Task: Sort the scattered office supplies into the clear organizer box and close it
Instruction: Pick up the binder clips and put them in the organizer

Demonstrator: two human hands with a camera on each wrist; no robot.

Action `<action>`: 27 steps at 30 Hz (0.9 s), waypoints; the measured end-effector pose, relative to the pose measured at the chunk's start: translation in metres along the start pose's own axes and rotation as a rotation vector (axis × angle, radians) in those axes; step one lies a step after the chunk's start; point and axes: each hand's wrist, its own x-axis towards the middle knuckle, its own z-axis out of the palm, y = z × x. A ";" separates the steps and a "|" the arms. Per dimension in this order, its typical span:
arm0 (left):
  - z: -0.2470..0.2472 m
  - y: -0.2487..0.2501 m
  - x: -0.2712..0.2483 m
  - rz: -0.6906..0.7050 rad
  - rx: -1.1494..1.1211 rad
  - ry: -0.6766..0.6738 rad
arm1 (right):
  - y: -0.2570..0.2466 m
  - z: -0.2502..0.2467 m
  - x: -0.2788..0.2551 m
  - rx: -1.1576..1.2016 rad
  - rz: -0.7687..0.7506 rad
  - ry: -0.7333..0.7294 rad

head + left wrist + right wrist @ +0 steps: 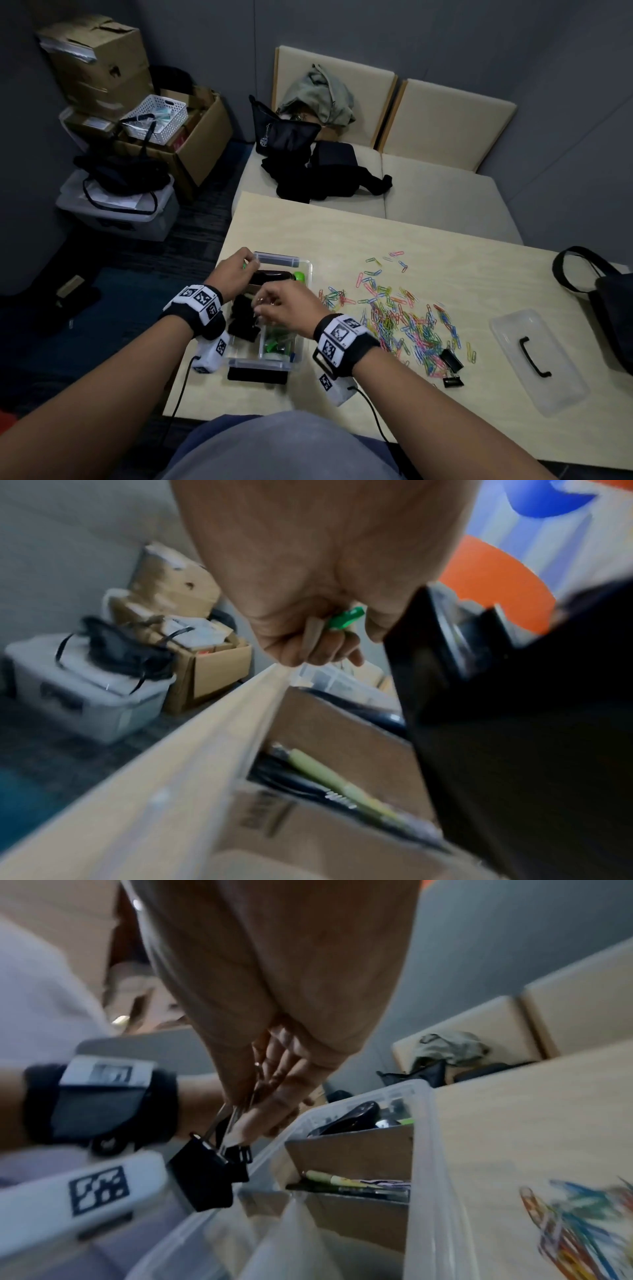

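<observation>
The clear organizer box (306, 270) stands near the table's left edge, open, with pens (346, 1181), green items and black things in its compartments. My left hand (251, 265) is at the box's far left corner, fingers curled round a small green item (344, 618). Over the middle of the box, my right hand (260, 308) pinches the wire handles of black binder clips (209, 1172), which hang just above the box's near rim. A heap of coloured paper clips (404, 318) lies on the table right of the box, and two more black binder clips (452, 359) lie at its near edge.
The clear lid (537, 359) with a black handle lies at the right of the table, next to a black bag (609, 301). A flat black item (257, 375) lies just in front of the box. A bench with bags stands behind the table; cartons and bins stand on the floor to the left.
</observation>
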 end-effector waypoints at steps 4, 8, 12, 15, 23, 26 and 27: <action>0.000 -0.004 -0.003 0.000 -0.023 -0.030 | -0.004 0.013 0.005 -0.325 -0.088 -0.112; -0.003 -0.004 -0.005 0.004 -0.015 -0.059 | -0.007 0.024 0.002 -0.609 -0.153 -0.152; -0.002 -0.004 -0.006 0.003 -0.022 -0.040 | -0.008 0.037 0.002 -0.834 -0.205 -0.187; -0.001 -0.006 -0.005 0.003 -0.021 -0.035 | -0.008 0.047 0.004 -0.959 -0.247 -0.243; -0.003 -0.006 -0.007 0.017 0.005 -0.044 | -0.007 0.069 0.017 -0.921 -0.297 -0.248; -0.003 -0.005 -0.009 0.022 0.014 -0.043 | 0.001 0.077 0.023 -0.900 -0.273 -0.328; -0.003 -0.004 -0.009 0.026 0.018 -0.040 | 0.006 0.081 0.025 -0.914 -0.282 -0.340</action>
